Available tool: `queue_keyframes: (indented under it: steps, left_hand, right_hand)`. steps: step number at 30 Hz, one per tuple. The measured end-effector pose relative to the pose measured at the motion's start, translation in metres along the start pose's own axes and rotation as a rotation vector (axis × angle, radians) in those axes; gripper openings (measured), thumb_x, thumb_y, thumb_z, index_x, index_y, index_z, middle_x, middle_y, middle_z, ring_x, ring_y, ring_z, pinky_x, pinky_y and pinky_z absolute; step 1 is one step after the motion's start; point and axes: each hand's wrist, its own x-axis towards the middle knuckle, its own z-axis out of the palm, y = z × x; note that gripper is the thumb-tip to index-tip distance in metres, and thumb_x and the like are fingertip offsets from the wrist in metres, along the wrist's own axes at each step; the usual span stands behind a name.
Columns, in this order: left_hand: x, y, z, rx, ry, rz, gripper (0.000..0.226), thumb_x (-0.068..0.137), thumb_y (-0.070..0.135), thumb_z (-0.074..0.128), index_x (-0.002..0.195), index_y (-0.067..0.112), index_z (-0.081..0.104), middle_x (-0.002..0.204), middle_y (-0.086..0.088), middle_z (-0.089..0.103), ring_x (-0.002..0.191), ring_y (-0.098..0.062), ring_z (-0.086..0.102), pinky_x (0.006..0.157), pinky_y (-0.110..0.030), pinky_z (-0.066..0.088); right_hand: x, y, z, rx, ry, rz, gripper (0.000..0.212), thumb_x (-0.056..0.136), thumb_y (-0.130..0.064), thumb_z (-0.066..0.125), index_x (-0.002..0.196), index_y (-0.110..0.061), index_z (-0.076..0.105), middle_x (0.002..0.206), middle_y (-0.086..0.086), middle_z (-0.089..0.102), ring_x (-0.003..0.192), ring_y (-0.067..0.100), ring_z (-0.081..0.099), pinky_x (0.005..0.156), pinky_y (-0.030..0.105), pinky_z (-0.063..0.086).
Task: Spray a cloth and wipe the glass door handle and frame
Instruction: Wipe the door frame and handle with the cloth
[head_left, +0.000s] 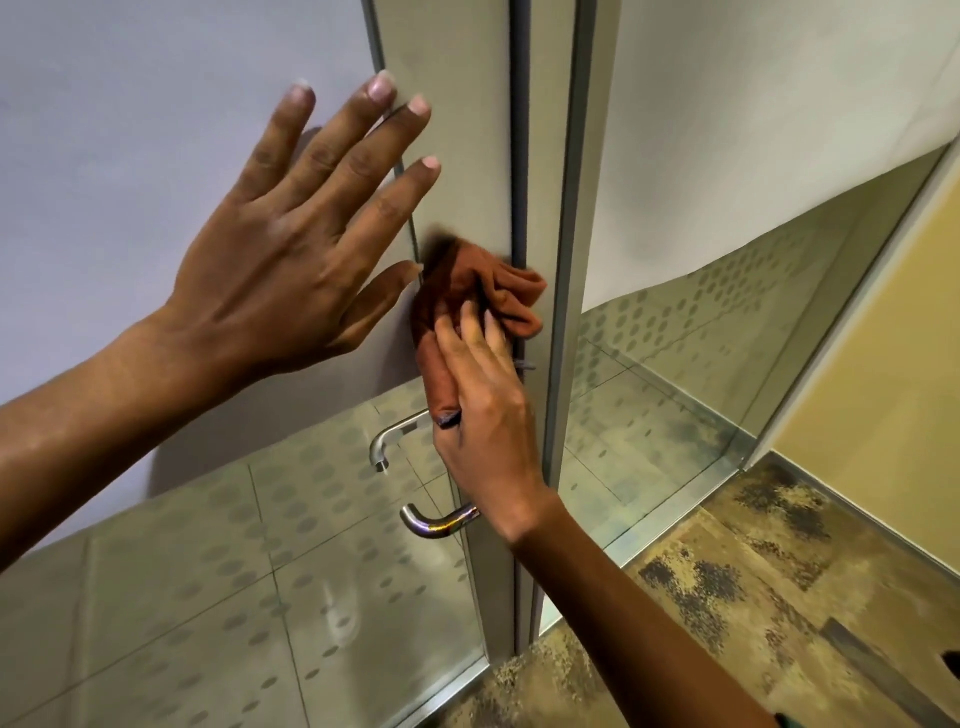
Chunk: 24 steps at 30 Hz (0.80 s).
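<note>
My right hand presses a crumpled rust-orange cloth against the grey metal door frame, just above the handle. The cloth spreads across the frame to the dark seal at its right edge. A curved silver door handle sticks out below my right wrist, and a second handle shows behind the glass. My left hand lies flat with fingers spread on the frosted glass door, its fingertips reaching the frame's left edge. No spray bottle is in view.
A fixed glass panel with a frosted upper part and dotted band stands right of the door, behind a metal post. Mottled brown carpet covers the floor at the lower right. A yellow wall is at the far right.
</note>
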Motion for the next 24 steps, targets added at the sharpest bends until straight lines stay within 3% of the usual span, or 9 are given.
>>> queue_keyframes:
  steps: [4,9,13,16,19,22,24]
  left_hand:
    - [0.001,-0.001,-0.001,0.004,-0.009,-0.001,0.064,0.107,0.042,0.036,0.158,0.006,0.025,0.166,-0.022,0.02,0.155,-0.039,0.017,0.124,-0.059,0.013]
    - [0.001,0.0,-0.002,0.008,-0.009,-0.006,0.062,0.108,0.042,0.035,0.157,0.005,0.026,0.165,-0.023,0.022,0.154,-0.041,0.019,0.123,-0.06,0.015]
    - [0.002,0.001,-0.001,0.001,-0.005,-0.005,0.062,0.108,0.042,0.035,0.158,0.006,0.026,0.166,-0.022,0.021,0.155,-0.04,0.018,0.124,-0.059,0.014]
    - [0.001,0.0,-0.001,-0.011,0.008,-0.002,0.063,0.107,0.043,0.036,0.157,0.006,0.027,0.166,-0.022,0.019,0.155,-0.038,0.015,0.125,-0.057,0.011]
    - [0.001,0.0,-0.002,-0.011,0.025,0.002,0.062,0.107,0.041,0.037,0.157,0.005,0.028,0.166,-0.021,0.02,0.156,-0.037,0.015,0.126,-0.057,0.011]
    - [0.002,0.001,-0.003,-0.004,0.019,0.007,0.062,0.107,0.041,0.036,0.157,0.005,0.029,0.166,-0.022,0.021,0.156,-0.037,0.015,0.126,-0.057,0.012]
    - [0.002,0.0,-0.004,-0.003,0.017,0.005,0.061,0.107,0.041,0.036,0.156,0.005,0.029,0.166,-0.022,0.022,0.156,-0.037,0.015,0.126,-0.058,0.014]
  right_hand:
    - [-0.012,0.015,0.0,-0.048,-0.05,-0.089,0.056,0.088,-0.013,0.062,0.142,-0.01,0.046,0.147,0.014,0.048,0.14,0.03,0.038,0.12,0.039,0.027]
    - [-0.044,0.046,-0.006,-0.002,-0.169,-0.073,0.051,0.09,-0.012,0.05,0.14,-0.006,0.047,0.143,0.016,0.05,0.136,0.031,0.045,0.116,0.042,0.034]
    - [-0.053,0.069,-0.019,0.028,-0.315,-0.029,0.061,0.083,0.004,0.066,0.14,-0.007,0.048,0.143,0.013,0.052,0.136,0.024,0.046,0.112,0.043,0.04]
    - [-0.05,0.074,-0.029,0.147,-0.419,0.059,0.055,0.088,-0.004,0.061,0.141,-0.017,0.05,0.14,0.005,0.058,0.132,0.015,0.051,0.111,0.032,0.041]
    - [-0.051,0.073,-0.035,0.17,-0.478,0.178,0.051,0.091,-0.013,0.059,0.137,-0.032,0.051,0.124,-0.006,0.066,0.109,0.015,0.064,0.093,0.023,0.051]
    - [-0.048,0.074,-0.041,0.221,-0.494,0.301,0.037,0.096,-0.025,0.056,0.129,-0.041,0.056,0.115,-0.009,0.069,0.096,0.009,0.066,0.085,0.026,0.054]
    - [-0.043,0.073,-0.049,0.416,-0.481,0.408,0.027,0.096,-0.028,0.054,0.118,-0.041,0.064,0.111,-0.013,0.071,0.099,0.004,0.067,0.085,0.024,0.054]
